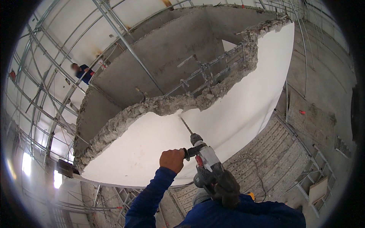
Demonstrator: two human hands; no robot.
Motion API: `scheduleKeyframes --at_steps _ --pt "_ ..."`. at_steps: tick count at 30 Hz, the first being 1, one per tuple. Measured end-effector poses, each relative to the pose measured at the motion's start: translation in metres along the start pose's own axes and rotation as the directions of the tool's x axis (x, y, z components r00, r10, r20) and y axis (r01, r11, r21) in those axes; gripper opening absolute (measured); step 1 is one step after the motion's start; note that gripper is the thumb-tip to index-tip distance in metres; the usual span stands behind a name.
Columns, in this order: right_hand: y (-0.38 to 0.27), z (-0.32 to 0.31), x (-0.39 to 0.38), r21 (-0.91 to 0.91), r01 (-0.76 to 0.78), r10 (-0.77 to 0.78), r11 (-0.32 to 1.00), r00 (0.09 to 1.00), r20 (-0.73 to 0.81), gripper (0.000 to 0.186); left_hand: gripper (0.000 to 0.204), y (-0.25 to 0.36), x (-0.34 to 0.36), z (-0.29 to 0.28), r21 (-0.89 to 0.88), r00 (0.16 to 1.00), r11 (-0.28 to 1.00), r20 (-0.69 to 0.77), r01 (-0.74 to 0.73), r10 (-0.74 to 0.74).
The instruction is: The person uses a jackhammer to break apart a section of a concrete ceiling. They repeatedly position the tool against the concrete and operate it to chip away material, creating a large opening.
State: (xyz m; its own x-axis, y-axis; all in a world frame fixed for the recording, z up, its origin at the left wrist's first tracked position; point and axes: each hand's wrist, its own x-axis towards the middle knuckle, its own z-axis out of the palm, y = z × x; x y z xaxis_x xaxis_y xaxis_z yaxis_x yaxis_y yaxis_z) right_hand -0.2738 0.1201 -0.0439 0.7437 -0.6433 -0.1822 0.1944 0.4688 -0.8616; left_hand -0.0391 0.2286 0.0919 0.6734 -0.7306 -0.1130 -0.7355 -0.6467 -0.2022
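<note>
A grey-and-black rotary hammer [208, 157] points up and away from me, its long drill bit [186, 125] meeting the white wall face [152, 148] just below the broken concrete edge [171, 104]. My left hand [172, 160] is closed round the tool's black side handle, left of the chuck. At the tool's rear grip, my right hand [227, 188] looks dark and wrapped round the handle; its fingers are partly hidden. A small pale chipped notch shows where the tip touches the wall.
Behind the ragged edge lies a deep grey concrete hollow [178, 45] with exposed metal bars [205, 76]. Scaffold tubes [49, 76] rise at left, where another person [83, 73] stands. A slatted platform [270, 152], a cable [260, 176] and a ladder frame [308, 182] lie below right.
</note>
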Motion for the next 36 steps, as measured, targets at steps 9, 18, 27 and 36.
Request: scheduleKeyframes --at_steps 9,18,27,36 --pt "0.005 0.002 0.003 0.001 -0.035 0.035 0.999 0.999 0.024 0.069 0.008 -0.003 0.001 -0.001 0.010 1.000 1.000 0.016 -0.011 0.011" --pt "0.008 0.003 -0.001 -0.460 0.345 -0.309 0.818 0.938 0.155 0.060 0.008 -0.005 -0.001 0.003 0.004 1.000 1.000 0.007 -0.019 0.019" --pt "0.057 -0.031 -0.009 -0.627 0.190 -0.040 0.755 0.969 0.245 0.031 0.017 0.035 -0.027 -0.011 -0.190 0.898 0.982 -0.431 0.002 -0.086" --pt "-0.007 -0.008 -0.020 -0.452 -0.111 0.301 0.885 0.877 0.375 0.030 0.051 0.127 -0.164 0.150 -0.573 0.593 -0.736 0.750 0.360 -0.294"
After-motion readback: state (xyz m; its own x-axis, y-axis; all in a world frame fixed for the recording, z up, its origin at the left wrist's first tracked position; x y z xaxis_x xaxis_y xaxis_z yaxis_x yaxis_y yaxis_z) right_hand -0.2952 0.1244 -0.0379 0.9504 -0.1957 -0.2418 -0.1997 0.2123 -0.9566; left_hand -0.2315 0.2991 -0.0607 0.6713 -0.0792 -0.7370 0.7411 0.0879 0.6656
